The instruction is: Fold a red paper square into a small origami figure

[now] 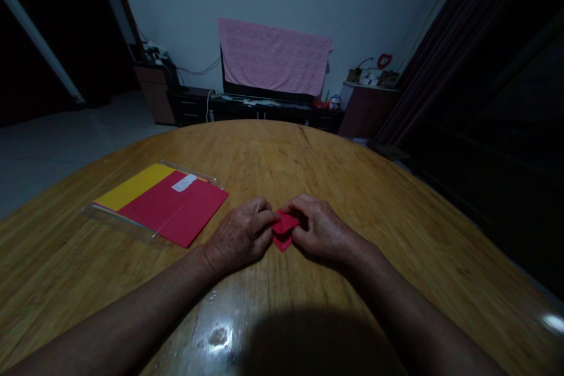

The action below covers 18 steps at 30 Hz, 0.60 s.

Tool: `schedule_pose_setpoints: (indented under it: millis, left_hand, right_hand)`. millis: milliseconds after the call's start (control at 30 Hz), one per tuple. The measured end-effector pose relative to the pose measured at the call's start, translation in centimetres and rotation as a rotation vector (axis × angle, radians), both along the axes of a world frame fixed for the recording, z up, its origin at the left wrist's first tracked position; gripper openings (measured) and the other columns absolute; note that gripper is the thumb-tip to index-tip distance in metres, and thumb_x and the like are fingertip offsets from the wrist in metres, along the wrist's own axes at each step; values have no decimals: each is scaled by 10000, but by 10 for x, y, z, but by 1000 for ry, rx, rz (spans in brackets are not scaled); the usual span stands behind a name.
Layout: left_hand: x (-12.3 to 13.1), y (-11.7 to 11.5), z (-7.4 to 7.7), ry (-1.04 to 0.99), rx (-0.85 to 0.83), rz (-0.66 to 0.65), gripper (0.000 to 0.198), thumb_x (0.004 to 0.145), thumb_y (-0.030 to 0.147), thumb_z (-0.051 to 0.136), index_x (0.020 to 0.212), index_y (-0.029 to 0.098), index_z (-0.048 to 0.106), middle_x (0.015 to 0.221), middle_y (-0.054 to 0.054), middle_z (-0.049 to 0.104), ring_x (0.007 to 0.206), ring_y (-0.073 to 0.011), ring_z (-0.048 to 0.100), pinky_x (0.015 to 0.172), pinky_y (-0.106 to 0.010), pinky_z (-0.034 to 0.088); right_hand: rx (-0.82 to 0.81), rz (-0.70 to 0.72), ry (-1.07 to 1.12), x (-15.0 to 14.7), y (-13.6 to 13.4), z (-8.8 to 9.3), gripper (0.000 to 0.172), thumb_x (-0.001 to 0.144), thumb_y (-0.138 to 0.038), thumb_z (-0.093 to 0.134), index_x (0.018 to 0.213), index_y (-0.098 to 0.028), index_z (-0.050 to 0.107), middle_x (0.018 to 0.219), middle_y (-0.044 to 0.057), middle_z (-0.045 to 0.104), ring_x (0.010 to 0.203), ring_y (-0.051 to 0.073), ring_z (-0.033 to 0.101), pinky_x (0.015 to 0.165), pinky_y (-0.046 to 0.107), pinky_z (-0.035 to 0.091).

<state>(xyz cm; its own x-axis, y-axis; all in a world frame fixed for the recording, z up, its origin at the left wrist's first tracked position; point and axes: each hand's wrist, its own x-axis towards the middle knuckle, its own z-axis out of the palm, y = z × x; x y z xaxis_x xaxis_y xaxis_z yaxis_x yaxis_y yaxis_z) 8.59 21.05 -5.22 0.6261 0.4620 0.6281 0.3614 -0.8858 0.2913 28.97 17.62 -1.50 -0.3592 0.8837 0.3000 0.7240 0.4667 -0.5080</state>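
Observation:
A small folded piece of red paper [284,230] lies on the wooden table [308,164] between my two hands. My left hand [240,236] pinches its left edge with curled fingers. My right hand [319,228] grips its right side, fingers bent over the top. Most of the paper is hidden by my fingers. Both forearms rest on the table.
To the left lies a clear plastic sleeve with red paper sheets [176,208] and a yellow sheet [132,187]. Beyond the table stand a low TV cabinet [264,110], a screen covered by pink cloth [273,57], and dark curtains at right.

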Motion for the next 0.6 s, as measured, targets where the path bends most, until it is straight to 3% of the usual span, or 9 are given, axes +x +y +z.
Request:
schedule_pose_setpoints:
  millis: [100,267,600]
  left_hand:
    - [-1,0,0,22,2,-17,203,872,137,499,1047,191,587,924,-53,570,796,-150,563,659,-279,479]
    - [0,-2,1,66,-15,-22,216,854,118,501,1041,172,596,942,-70,569,815,-161,562,674,-288,491]
    - [-1,-2,5,19,-96,-113,337,817,59,462,1088,210,592,974,-57,561,875,-162,572,731,-304,498]
  right_hand:
    - [-48,3,34,0,-2,2,169,748,-132,602,898,-211,613,851,16,593,717,143,540,628,274,423]
    - [29,61,31,0,-3,2,251,737,-69,565,932,-223,594,953,26,569,844,157,550,729,289,448]
    - [26,97,-96,5,-4,3,199,769,-46,516,859,-218,555,901,20,563,815,157,534,719,291,437]
